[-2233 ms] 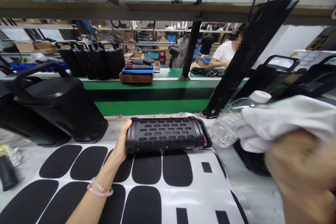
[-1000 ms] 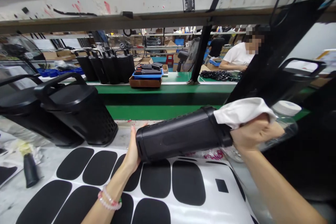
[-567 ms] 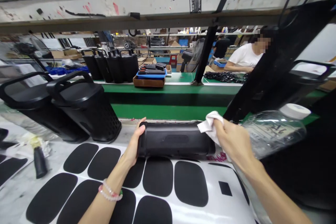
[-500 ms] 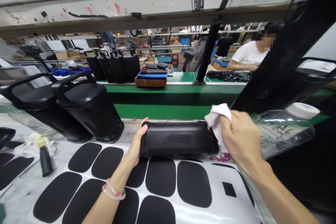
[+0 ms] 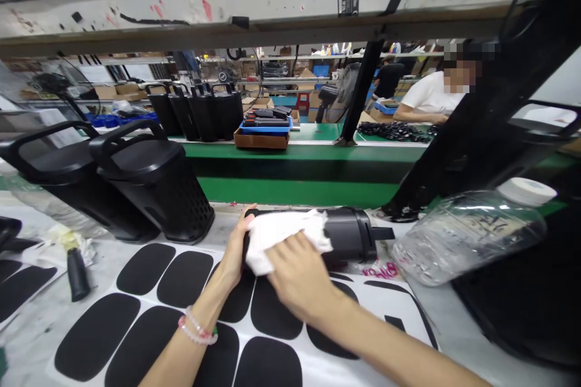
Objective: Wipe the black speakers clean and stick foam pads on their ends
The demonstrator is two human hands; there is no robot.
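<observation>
A black plastic housing (image 5: 347,233) with a handle at its right end lies on its side in front of me. My left hand (image 5: 236,248) grips its left end, thumb up along the edge. My right hand (image 5: 297,275) presses a white cloth (image 5: 284,227) onto the left part of the housing, its fingers bent over the cloth. Below both hands lies a white sheet (image 5: 345,372) bearing several rounded black stickers (image 5: 276,308).
Two black handled housings (image 5: 158,187) stand at the left, near a black-handled brush-like tool (image 5: 78,275). A clear plastic jar (image 5: 472,236) with a white lid lies at the right. Beyond runs a green conveyor (image 5: 272,187); a person (image 5: 426,97) sits past a black post (image 5: 363,91).
My right hand has moved left with the cloth, from the right end of the housing to its left part. The handle at the right end now shows. My left hand stays put.
</observation>
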